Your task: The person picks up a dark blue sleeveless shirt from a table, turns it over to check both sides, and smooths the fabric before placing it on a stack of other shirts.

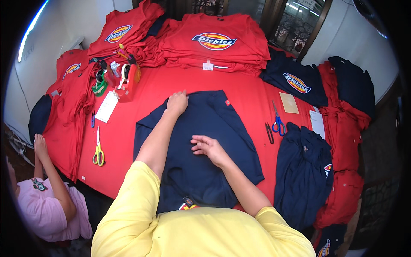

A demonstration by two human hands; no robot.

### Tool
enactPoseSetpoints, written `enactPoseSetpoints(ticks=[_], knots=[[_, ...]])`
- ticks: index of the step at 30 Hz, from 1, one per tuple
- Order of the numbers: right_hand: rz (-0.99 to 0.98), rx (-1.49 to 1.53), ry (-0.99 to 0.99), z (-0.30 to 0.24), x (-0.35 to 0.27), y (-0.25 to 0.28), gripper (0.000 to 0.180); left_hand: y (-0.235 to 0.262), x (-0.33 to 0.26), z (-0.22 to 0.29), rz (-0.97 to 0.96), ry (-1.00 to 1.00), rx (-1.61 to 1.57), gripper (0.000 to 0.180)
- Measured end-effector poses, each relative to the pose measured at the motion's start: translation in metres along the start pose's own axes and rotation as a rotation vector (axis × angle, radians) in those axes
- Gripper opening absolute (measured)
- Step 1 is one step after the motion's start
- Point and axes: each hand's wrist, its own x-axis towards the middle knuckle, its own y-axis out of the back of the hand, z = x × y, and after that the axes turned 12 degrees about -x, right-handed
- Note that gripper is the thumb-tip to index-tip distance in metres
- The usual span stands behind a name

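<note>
A navy shirt (205,124) lies spread at the middle of the tabletop (117,160), which is covered in red cloth. At the shirt's far right corner sits a small red tag (227,103) with a pale mark. At its near end a dark neck label (187,201) shows, with part of a red and yellow print (188,207) beside it, mostly hidden by the person's yellow shirt (201,231).

The left hand (177,103) rests at the shirt's far left edge, fingers close together and bent; whether they pinch the cloth, I cannot tell. The right hand (208,150) is over the middle of the shirt, fingers loosely bent and a little spread; contact is unclear.

To the left lie yellow-handled scissors (99,155) and a white paper (107,107) with handwriting, near a red tape dispenser (125,91). To the right are dark snips (269,133), blue-handled scissors (278,125), a tan card (289,103) and a crumpled navy garment (297,180).

On the far side, a stack of red shirts (180,40) bears an oval emblem (214,41): white lettering on a dark band over yellow and red. A small written slip (208,67) hangs on its near side. The navy stack (274,68) to its right carries a similar emblem. At the near left, a co-worker's hand (40,146) is beside more red garments (64,132).
</note>
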Motion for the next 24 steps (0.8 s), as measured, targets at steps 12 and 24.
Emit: enactPoseSetpoints(ticks=[12,24], knots=[[0.137,0.112,0.108,-0.056,-0.003,0.002,0.019,0.115,-0.121,0.093,-0.553,0.050,-0.776,0.030],[-0.001,-0.171,0.466,-0.234,-0.086,0.048,0.027,0.264,-0.137,0.161,-0.474,-0.239,-1.035,0.015]])
